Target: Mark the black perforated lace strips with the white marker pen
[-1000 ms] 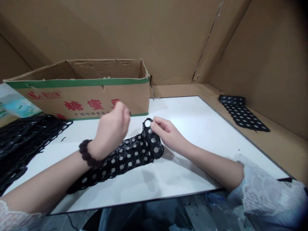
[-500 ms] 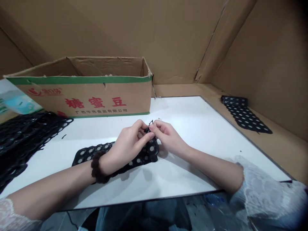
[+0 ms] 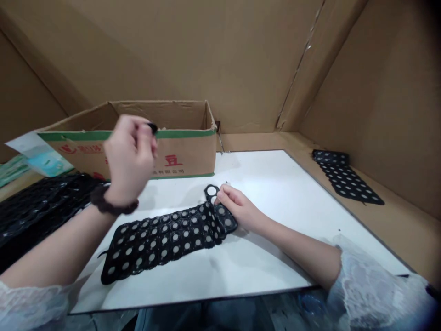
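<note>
A black perforated rubber sheet [image 3: 156, 239], dotted with rows of round holes, lies slantwise on the white table. Its far right end is bunched up, and there my right hand [image 3: 237, 207] pinches it between thumb and fingers. My left hand [image 3: 129, 156] is raised in front of the cardboard box [image 3: 193, 154], its fingers closed on a small black scrap [image 3: 152, 128] that sticks out past the fingertips. The rest of that scrap is hidden by the fingers. A dark fuzzy band [image 3: 112, 201] circles my left wrist.
Black rubber pieces [image 3: 31, 207] are heaped at the left, beside a printed plastic bag [image 3: 44, 154]. Another perforated sheet [image 3: 351, 177] lies on cardboard at the right, partly folded. Cardboard walls [image 3: 248, 69] stand behind and to the right of the table [image 3: 272, 257].
My left hand has left the sheet and risen up and leftward with a black scrap in its fingers. My right hand still grips the sheet's end, and more of the sheet shows.
</note>
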Demonstrator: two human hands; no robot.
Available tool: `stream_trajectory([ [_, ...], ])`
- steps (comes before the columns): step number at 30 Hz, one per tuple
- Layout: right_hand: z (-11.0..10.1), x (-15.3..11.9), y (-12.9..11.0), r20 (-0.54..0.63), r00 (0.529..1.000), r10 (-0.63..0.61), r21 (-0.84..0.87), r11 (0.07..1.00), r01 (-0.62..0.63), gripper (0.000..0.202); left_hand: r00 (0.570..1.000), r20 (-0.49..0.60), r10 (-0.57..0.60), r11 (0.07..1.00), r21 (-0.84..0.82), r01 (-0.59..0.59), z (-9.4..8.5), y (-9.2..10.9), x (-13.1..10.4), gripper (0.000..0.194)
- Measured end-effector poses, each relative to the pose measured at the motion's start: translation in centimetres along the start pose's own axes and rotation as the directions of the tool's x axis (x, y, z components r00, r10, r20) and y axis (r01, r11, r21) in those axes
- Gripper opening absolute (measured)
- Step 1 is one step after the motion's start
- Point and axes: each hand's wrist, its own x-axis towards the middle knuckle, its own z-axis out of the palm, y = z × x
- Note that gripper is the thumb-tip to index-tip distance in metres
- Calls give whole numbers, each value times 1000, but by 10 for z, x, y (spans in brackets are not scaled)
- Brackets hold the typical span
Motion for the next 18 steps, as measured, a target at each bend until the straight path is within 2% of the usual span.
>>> stream_trajectory([
  [1, -2, 0, 0, 25, 999, 32, 8, 999, -32, 28, 990, -125, 69, 991, 120, -54, -2, -6, 20, 24],
  [2, -4, 1, 0, 41, 998, 55, 18, 998, -56, 29, 983, -121, 135, 967, 233, -104, -3, -13, 40, 22],
  [3, -5, 1, 0, 46, 997, 68, 26, 997, -69, 31, 980, -79, 184, 930, 337, -147, -4, -18, 57, 22],
  [4, -6, 1, 0, 39, 997, 66, 34, 997, -68, 31, 981, 20, 194, 890, 417, -185, -4, -21, 69, 23],
  [6, -6, 1, -1, -3, 999, 49, 42, 998, -49, 32, 972, 119, 202, 843, 484, -234, -1, -21, 77, 30],
  [7, -6, 1, -1, -21, 999, 45, 43, 998, -44, 32, 965, 134, 225, 829, 494, -262, 1, -17, 72, 32],
  [9, -6, 2, 1, -52, 997, 48, 43, 998, -46, 32, 940, 158, 302, 806, 485, -340, 7, -5, 47, 32],
  [10, -6, 2, 3, -67, 996, 55, 40, 998, -52, 32, 917, 260, 304, 797, 457, -394, 11, 3, 29, 32],
  [11, -5, 3, 5, -83, 995, 62, 39, 998, -59, 32, 877, 397, 273, 805, 404, -433, 15, 10, 9, 33],
  [12, -5, 3, 6, -97, 993, 66, 43, 997, -62, 33, 812, 536, 229, 824, 337, -455, 19, 16, -10, 33],
  [13, -5, 4, 8, -112, 991, 66, 52, 997, -61, 33, 726, 660, 190, 838, 276, -471, 23, 22, -27, 33],
  [14, -5, 4, 8, -124, 990, 62, 62, 997, -54, 34, 646, 734, 207, 845, 199, -497, 27, 26, -42, 33],
  [15, -4, 3, 8, -129, 990, 52, 71, 997, -43, 33, 594, 773, 224, 846, 148, -512, 31, 29, -54, 34],
  [16, -4, 3, 8, -129, 991, 39, 77, 997, -29, 33, 564, 790, 242, 844, 115, -523, 34, 30, -63, 35],
  [18, -3, 1, 4, -114, 993, 30, 80, 997, -21, 33, 552, 790, 266, 840, 92, -535, 38, 31, -72, 34],
])
